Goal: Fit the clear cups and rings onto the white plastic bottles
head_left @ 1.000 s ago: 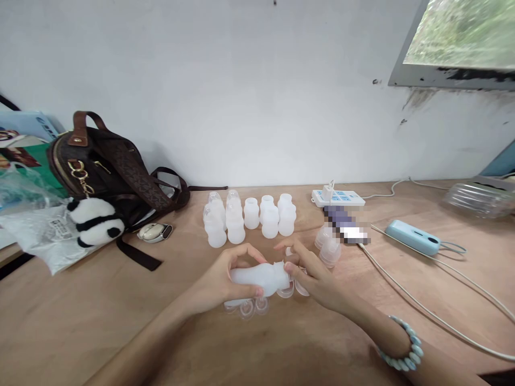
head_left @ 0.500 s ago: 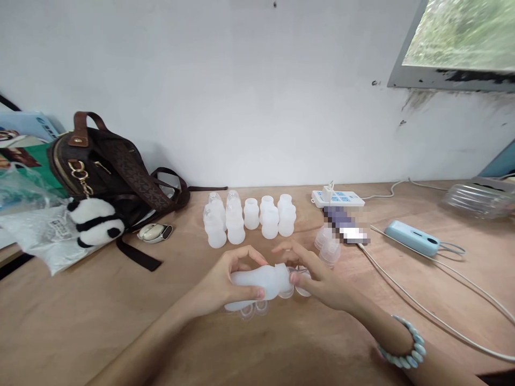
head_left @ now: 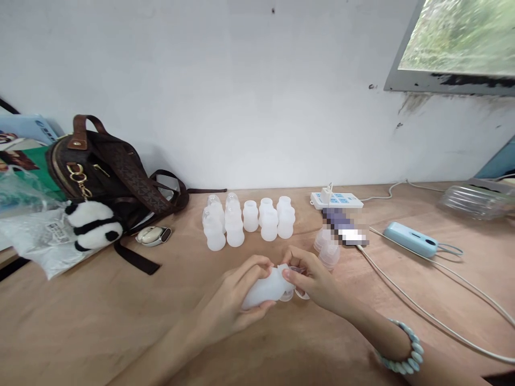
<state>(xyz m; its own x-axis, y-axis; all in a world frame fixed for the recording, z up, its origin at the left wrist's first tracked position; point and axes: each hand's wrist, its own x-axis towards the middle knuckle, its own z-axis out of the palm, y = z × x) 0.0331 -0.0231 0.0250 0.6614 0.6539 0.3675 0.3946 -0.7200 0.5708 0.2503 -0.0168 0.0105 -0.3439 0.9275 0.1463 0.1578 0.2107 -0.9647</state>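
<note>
Near the front edge of the table (head_left: 80, 321), about midway along it, the left hand (head_left: 233, 300) is wrapped around a small milky-white bottle (head_left: 267, 287), which lies tilted with its neck toward the right. The right hand (head_left: 314, 279) meets it there, thumb and fingertips pinched on a clear cap (head_left: 295, 271) at the bottle's mouth. Both hands are closed on their pieces, held just above the wood.

The bottle looks light and empty, with soft, matte walls that would likely give under a hard squeeze, so the body is best held around its wider middle, as it is now; the smooth cap seems to want only a fingertip pinch at its rim.

Behind the hands, toward the back edge, more bottles (head_left: 249, 220) stand in a cluster, with loose caps (head_left: 328, 249) just to their right. A bag (head_left: 108, 171) and a panda toy (head_left: 92, 231) sit at the back left, a power strip (head_left: 337, 200) at the back right.
</note>
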